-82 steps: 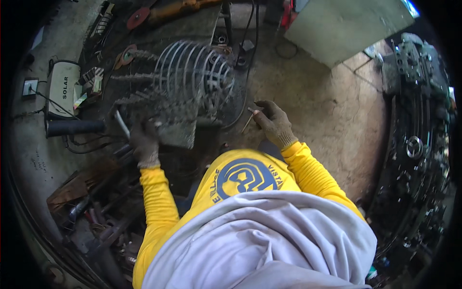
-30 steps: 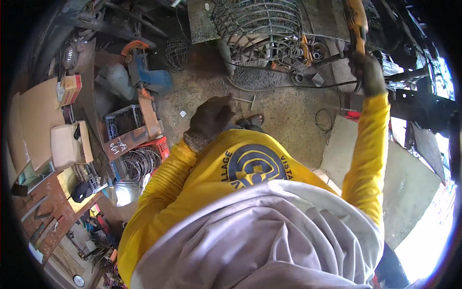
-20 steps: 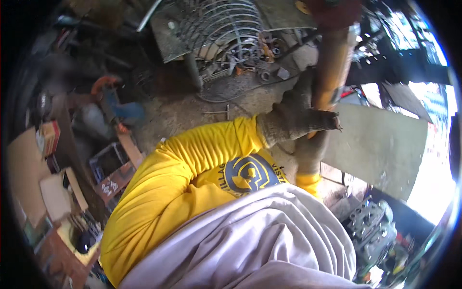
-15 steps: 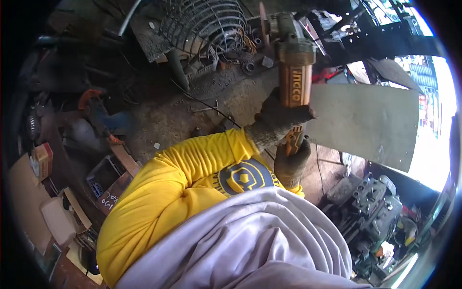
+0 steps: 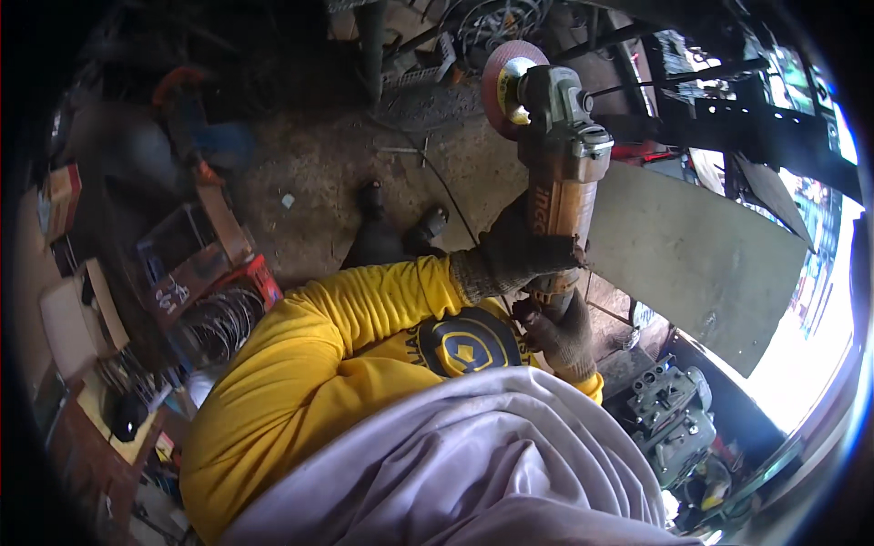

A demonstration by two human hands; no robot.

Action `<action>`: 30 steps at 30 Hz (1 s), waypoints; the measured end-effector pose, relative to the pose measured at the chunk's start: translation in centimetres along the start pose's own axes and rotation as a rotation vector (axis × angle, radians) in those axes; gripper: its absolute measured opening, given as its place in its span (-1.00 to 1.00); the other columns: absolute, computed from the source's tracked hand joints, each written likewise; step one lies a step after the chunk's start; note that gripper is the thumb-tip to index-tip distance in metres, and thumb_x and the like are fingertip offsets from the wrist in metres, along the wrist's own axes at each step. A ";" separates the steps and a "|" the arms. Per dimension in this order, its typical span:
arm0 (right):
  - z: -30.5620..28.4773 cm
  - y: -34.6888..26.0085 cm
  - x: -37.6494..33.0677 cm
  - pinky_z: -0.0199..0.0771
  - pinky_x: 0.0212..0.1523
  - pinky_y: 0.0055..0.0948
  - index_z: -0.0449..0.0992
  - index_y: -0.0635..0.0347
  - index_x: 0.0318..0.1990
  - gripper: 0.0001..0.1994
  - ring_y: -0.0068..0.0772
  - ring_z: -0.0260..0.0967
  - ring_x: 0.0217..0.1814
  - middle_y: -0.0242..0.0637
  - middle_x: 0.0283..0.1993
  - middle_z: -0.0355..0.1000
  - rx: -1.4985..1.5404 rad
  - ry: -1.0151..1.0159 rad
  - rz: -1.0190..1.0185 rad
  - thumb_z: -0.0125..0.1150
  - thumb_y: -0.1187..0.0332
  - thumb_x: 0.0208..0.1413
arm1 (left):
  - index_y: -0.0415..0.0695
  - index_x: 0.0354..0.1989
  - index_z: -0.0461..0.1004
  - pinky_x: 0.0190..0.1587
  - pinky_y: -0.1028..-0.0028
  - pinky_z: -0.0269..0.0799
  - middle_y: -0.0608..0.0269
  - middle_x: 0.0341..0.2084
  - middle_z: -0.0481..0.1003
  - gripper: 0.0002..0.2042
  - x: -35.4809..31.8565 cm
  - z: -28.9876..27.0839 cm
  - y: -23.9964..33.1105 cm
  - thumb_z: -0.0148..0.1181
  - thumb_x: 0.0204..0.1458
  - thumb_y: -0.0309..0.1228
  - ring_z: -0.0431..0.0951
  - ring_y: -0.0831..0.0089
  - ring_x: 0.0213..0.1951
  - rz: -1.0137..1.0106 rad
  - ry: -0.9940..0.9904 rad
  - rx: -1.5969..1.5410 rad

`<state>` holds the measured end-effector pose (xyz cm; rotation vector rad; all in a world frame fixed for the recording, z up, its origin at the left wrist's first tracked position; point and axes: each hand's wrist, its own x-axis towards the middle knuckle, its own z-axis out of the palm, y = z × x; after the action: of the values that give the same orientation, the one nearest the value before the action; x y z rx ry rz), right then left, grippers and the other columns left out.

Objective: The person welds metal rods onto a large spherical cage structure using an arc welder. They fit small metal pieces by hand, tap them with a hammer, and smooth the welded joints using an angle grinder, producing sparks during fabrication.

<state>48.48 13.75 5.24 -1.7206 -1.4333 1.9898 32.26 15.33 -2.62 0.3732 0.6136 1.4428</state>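
I hold an orange angle grinder [image 5: 557, 173] upright in front of my chest, its reddish disc [image 5: 501, 89] pointing up and away. My gloved left hand [image 5: 519, 253] wraps around the middle of the grinder's body. My gloved right hand [image 5: 557, 328] grips the lower end of the handle, just under the left hand. Both sleeves are yellow. The grinder's black cable [image 5: 446, 187] trails across the dirt floor toward the top of the view.
A large grey metal sheet [image 5: 701, 264] lies to the right. Engine parts [image 5: 669, 423] sit at lower right. On the left are red crates [image 5: 196, 264], wire coils [image 5: 218, 318] and cardboard boxes [image 5: 68, 314]. Dark metal frames [image 5: 719, 100] stand at upper right.
The view has swung away from the wire cage. My right hand picked up the grinder, brought it in to my chest, and my left hand closed on its body.
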 end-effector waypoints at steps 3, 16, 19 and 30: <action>-0.4 1.0 0.3 0.54 0.00 -0.39 0.37 0.28 0.18 -0.48 -0.46 0.48 -0.03 -0.27 -0.01 0.51 -0.063 -0.037 0.021 0.38 0.53 0.05 | -0.19 0.10 0.39 0.02 0.31 0.56 0.19 -0.16 0.53 -0.41 -1.0 -0.8 -1.0 0.50 -0.13 -0.36 0.59 0.36 -0.10 -0.011 0.023 -0.083; 5.3 -4.7 2.1 0.57 -0.12 -0.35 0.46 0.22 0.06 -0.56 -0.42 0.55 -0.13 -0.22 -0.10 0.58 -0.479 0.153 0.112 0.41 0.47 -0.02 | -0.24 0.20 0.29 0.11 0.24 0.52 0.07 -0.05 0.50 -0.33 -1.3 -4.5 0.5 0.46 -0.09 -0.34 0.57 0.22 0.02 -0.055 0.033 -0.300; 6.7 -5.9 2.5 0.58 -0.19 -0.37 0.49 0.20 -0.01 -0.63 -0.46 0.55 -0.21 -0.26 -0.16 0.59 -0.587 0.245 0.174 0.40 0.46 -0.01 | -0.24 0.23 0.26 0.15 0.22 0.51 0.03 -0.01 0.50 -0.31 -0.9 -4.7 3.6 0.46 -0.08 -0.35 0.56 0.21 0.05 -0.134 -0.007 -0.321; 7.5 -8.2 2.8 0.55 0.05 -0.20 0.43 0.18 0.16 -0.42 -0.06 0.59 0.04 0.00 -0.02 0.59 -0.689 0.267 0.238 0.48 0.38 -0.07 | -0.24 0.33 0.14 0.23 0.15 0.44 -0.03 0.11 0.43 -0.23 0.2 -6.2 4.2 0.42 -0.08 -0.43 0.47 0.15 0.18 -0.214 -0.075 -0.370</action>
<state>37.60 15.79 8.28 -2.4067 -2.0327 1.3361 25.23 15.26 -5.09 0.0665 0.3060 1.2969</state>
